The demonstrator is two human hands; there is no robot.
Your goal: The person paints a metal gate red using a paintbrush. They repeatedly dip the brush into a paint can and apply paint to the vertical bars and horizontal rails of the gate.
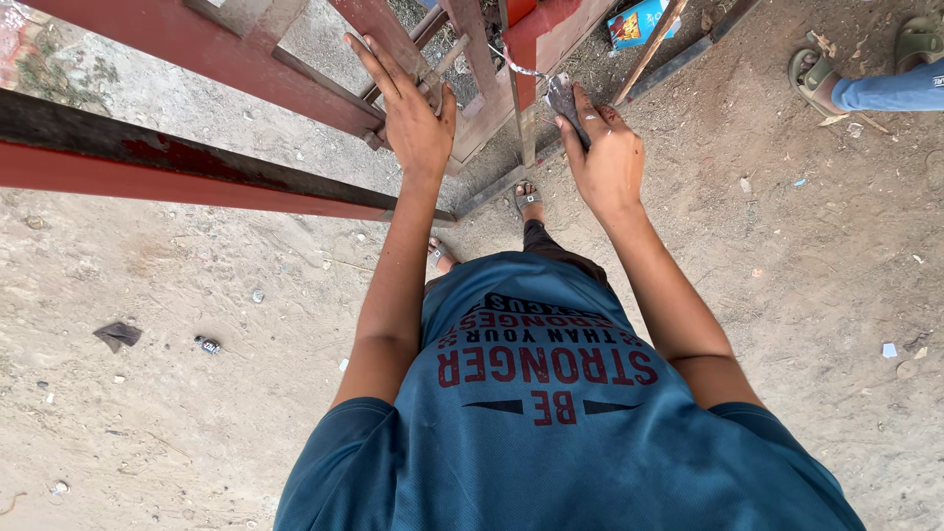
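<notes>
Blue shirt, nearest the lens, red and black print on the chest. Left hand: fingers spread, palm laid flat on a red frame bar near its joint. Right hand: fingers pressed together over a grey abrasive sheet, which is held against the upright red post at the frame's middle. Red frame: painted metal, worn dark along the long rail at the left edge. Sandalled feet are seen below the frame on sandy ground. Another person's sandalled foot and jeans leg are noted at the top right corner. Blue carton lies behind the frame.
</notes>
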